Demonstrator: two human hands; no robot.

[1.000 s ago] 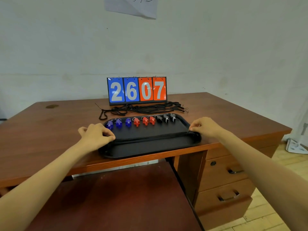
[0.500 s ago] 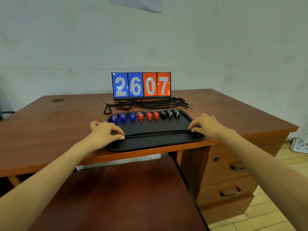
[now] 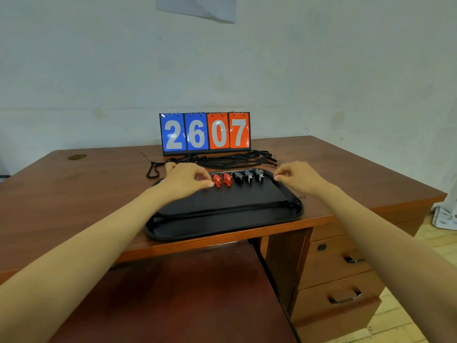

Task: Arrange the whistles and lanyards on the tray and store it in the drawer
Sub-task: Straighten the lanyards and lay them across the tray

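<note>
Left hand [image 3: 186, 178] is curling over whistles [image 3: 217, 180] at the tray's [image 3: 217, 232] 11 o'clock, right hand [image 3: 298, 177] at its 2 o'clock rim; whether either is gripping anything is unclear. Lanyards [image 3: 222, 160] are lying at 12; scoreboard [image 3: 205, 132] is reading 2607.

Desk [image 3: 74, 189]: tray [image 3: 222, 226] at the near edge, before me. On the tray's far side: whistles [image 3: 238, 179] in a row, left to right; my left hand [image 3: 184, 179] over the row's left part, my right hand [image 3: 296, 178] beside its right end. Behind the tray: lanyards [image 3: 222, 160]. Behind those: scoreboard [image 3: 204, 131]. Drawers [image 3: 343, 280] below, right.
</note>
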